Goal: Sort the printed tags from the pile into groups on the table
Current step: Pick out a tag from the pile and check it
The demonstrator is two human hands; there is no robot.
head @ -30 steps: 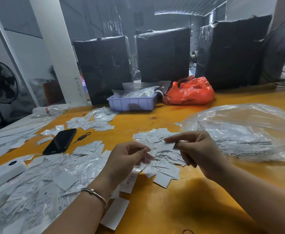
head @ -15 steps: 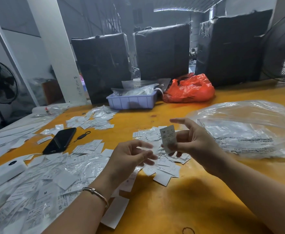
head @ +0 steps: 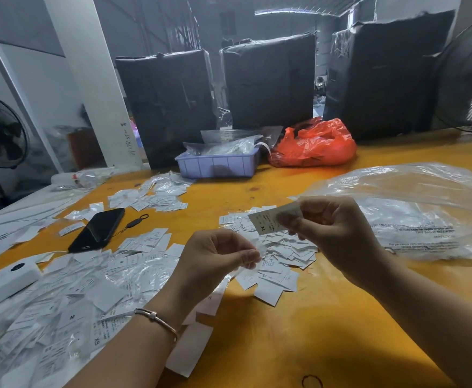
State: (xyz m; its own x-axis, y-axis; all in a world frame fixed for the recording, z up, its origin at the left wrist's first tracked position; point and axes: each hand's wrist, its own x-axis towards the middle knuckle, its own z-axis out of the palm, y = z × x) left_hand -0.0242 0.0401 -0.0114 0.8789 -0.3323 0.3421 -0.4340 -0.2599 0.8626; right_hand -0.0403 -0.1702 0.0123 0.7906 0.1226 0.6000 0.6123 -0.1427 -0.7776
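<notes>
At the far left edge of the orange table [head: 299, 345] lies one smooth white box [head: 4, 281], rounded at the corners, and beside it spreads the big pile [head: 61, 298] of thin paper tags mixed with crinkly clear sleeves, too many to count; I can read an M and an XS on two of them. Beyond it rests one glossy black phone [head: 97, 230], flat and face up, with small loose groups of tags scattered past it. My left hand [head: 215, 261], with one slim metal bangle [head: 156, 320] on the wrist, pinches a filmy clear sleeve [head: 253, 263] between thumb and forefinger, raised over the table. Under and between my hands sits a second, tidier heap [head: 279, 259] of flat white rectangles. My right hand [head: 338, 233] grips one printed tag [head: 265, 222] by its end, fingers curled round it, the XL mark showing, held above that heap. Farther back stand one ribbed lilac plastic tray [head: 218, 165], one crumpled red bag [head: 313, 144] and three black-wrapped bales [head: 268, 79]. To my right billows one large cloudy plastic bag [head: 413, 208] with print on it.
</notes>
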